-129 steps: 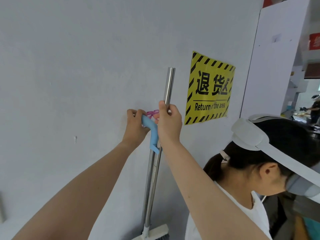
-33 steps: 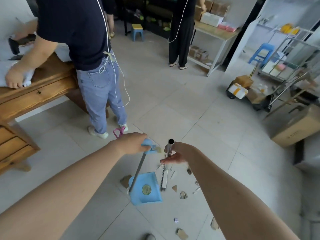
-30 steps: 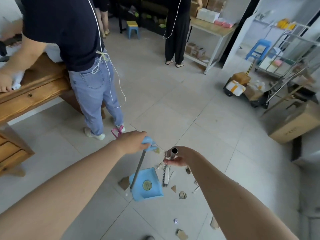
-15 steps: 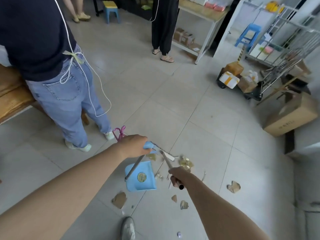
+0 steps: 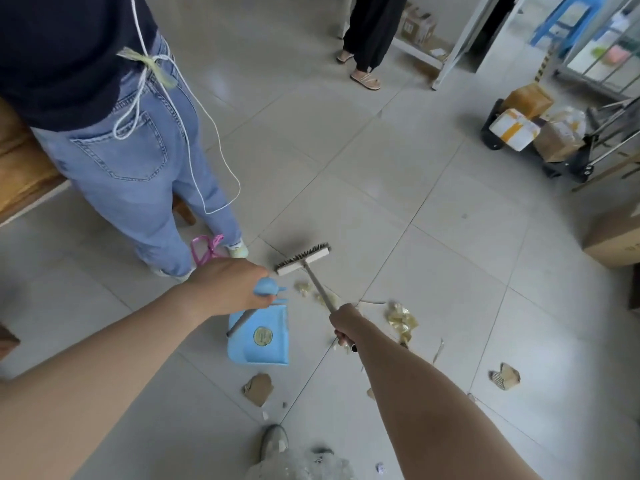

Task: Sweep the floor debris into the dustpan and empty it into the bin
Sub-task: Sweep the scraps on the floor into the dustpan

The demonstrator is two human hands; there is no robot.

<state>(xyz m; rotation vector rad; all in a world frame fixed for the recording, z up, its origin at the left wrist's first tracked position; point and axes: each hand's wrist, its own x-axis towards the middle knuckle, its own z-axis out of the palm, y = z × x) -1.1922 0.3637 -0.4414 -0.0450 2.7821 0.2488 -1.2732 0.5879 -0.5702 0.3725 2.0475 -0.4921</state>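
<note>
My left hand (image 5: 225, 287) grips the blue handle top of a long-handled blue dustpan (image 5: 263, 336), whose pan stands on the tiled floor below. My right hand (image 5: 344, 323) grips the metal shaft of a broom (image 5: 304, 259); its white brush head is stretched out ahead on the floor, beyond the pan. Debris lies around: crumpled yellowish wrappers (image 5: 401, 320) to the right of my right hand, a cardboard scrap (image 5: 258, 388) in front of the pan, another cardboard scrap (image 5: 505, 375) farther right. No bin is visible.
A person in blue jeans (image 5: 131, 161) stands close on the left beside a wooden desk (image 5: 20, 168). Another person (image 5: 367, 39) stands at the far side. A trolley with boxes (image 5: 533, 133) and a cardboard box (image 5: 616, 237) are on the right. My shoe (image 5: 274, 441) is below.
The broom head has swung outward from beside the pan to the floor ahead. My right hand slid lower on the shaft. The view tilted down toward the floor.
</note>
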